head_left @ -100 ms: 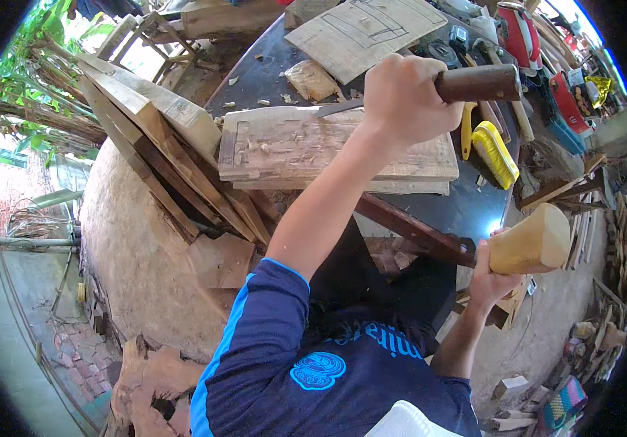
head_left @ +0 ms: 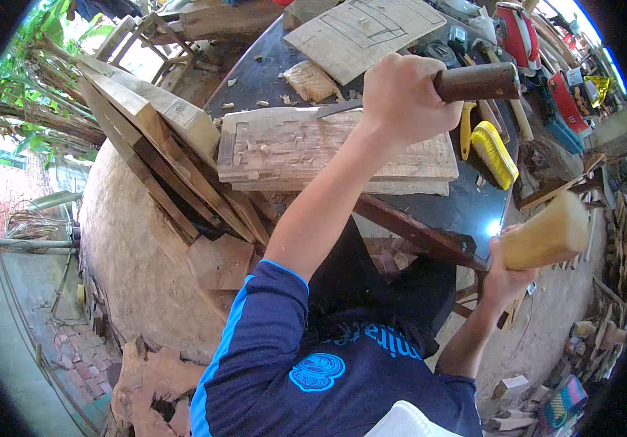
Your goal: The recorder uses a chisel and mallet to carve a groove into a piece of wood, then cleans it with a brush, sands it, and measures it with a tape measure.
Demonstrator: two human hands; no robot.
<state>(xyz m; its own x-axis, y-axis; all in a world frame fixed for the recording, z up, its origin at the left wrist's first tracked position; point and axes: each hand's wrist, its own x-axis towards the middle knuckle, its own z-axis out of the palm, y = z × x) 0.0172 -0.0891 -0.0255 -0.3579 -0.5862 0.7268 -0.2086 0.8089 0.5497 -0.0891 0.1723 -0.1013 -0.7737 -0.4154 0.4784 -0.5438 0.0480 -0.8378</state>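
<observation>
Over the carved board (head_left: 280,149), our left hand (head_left: 409,95) grips a chisel (head_left: 477,82); right of the board, nearer us, our right hand (head_left: 504,282) holds a wooden mallet (head_left: 543,233). Beyond the board lies a marked plank (head_left: 350,44).

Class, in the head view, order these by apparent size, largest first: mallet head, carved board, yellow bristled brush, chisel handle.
1. Carved board
2. Mallet head
3. Chisel handle and yellow bristled brush: too alike to rank; the handle may be nearer the camera.

Brown-handled chisel (head_left: 477,82) over carved board (head_left: 277,149)
</observation>
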